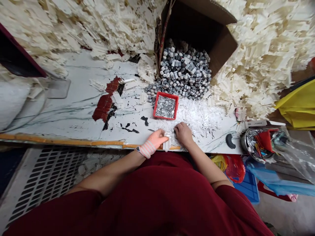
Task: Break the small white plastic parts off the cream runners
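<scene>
My left hand, in a striped pink and white glove, grips a small white plastic housing over the table's front edge. Close to its right, my bare right hand rests low at the table with its fingers curled; whether they hold anything is hidden. Beyond both hands stands a red tray filled with thin metal pins. A spread of small clear-white plastic pieces lies beside the tray and reaches my right hand.
Behind the tray, small grey cylindrical motors spill from a tipped cardboard box. Cream plastic parts are heaped along the back and right. A metal bowl of odds and ends sits at right, near a black curved piece.
</scene>
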`<action>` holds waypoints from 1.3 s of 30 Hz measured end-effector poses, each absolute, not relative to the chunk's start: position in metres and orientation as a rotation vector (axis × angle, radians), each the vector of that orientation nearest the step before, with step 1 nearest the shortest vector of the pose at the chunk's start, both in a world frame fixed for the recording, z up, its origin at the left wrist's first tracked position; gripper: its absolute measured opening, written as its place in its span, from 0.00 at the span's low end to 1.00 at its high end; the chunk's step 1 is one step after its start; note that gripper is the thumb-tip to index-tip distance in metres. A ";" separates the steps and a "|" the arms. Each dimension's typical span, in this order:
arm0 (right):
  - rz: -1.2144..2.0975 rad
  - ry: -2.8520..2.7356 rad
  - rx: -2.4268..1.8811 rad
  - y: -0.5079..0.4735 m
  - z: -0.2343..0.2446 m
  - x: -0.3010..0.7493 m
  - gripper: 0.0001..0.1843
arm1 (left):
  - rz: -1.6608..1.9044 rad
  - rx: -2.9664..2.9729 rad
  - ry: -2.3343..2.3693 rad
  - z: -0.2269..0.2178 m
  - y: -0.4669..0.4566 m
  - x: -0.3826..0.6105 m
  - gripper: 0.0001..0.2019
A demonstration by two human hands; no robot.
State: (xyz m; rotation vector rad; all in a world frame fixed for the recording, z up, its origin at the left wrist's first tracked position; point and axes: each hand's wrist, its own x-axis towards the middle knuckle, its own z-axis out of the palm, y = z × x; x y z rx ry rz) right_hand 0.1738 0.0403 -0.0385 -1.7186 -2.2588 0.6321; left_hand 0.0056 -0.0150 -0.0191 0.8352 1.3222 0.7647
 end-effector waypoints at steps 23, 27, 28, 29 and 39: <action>1.228 -1.949 -1.471 -0.008 0.001 0.182 0.06 | 0.679 0.651 1.158 -0.010 -0.022 0.010 0.16; 1.208 -2.003 -1.503 -0.013 0.000 0.181 0.04 | 0.679 0.626 1.156 -0.003 -0.022 0.015 0.17; 1.225 -2.009 -1.507 -0.014 -0.001 0.183 0.04 | 0.679 0.633 1.159 -0.002 -0.022 0.016 0.17; 1.257 -2.013 -1.496 -0.014 -0.002 0.185 0.05 | 0.677 0.640 1.158 -0.003 -0.022 0.017 0.17; 0.329 -2.181 -1.989 0.013 -0.029 0.244 0.10 | 0.657 0.640 1.167 -0.007 -0.019 0.024 0.16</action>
